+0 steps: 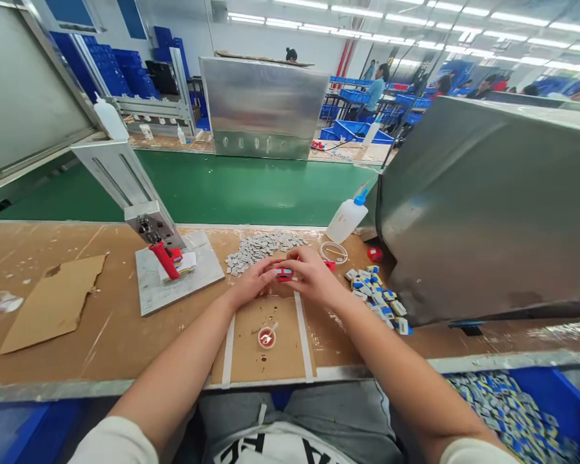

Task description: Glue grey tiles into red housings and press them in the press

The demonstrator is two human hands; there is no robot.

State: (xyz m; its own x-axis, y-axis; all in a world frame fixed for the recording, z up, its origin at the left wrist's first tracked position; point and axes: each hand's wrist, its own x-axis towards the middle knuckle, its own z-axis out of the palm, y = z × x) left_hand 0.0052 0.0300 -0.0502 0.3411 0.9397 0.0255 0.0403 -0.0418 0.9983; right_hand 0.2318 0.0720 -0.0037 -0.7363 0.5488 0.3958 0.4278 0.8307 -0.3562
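Between the fingertips of my left hand [252, 282] and my right hand [311, 274] is a small red part with a grey-blue face [284, 274]. Both hands are closed on it, above the far end of a taped cardboard sheet [285, 357]. On that sheet stands a small round cup of red paste [266, 338] with a thin stick in it. Just beyond my fingers lies a spread pile of small grey pieces [261, 248]. To the right of my right hand is a heap of white, blue and yellow parts [377, 298]. Another red piece [329, 265] lies partly hidden behind my right hand.
A toggle-clamp fixture with a red handle [164, 259] stands on a grey plate [147, 293] at left. Torn cardboard [53, 303] lies farther left. A squeeze bottle [347, 220], a tape roll [334, 252] and a large metal panel [493, 212] are at right. A green conveyor [256, 190] runs behind.
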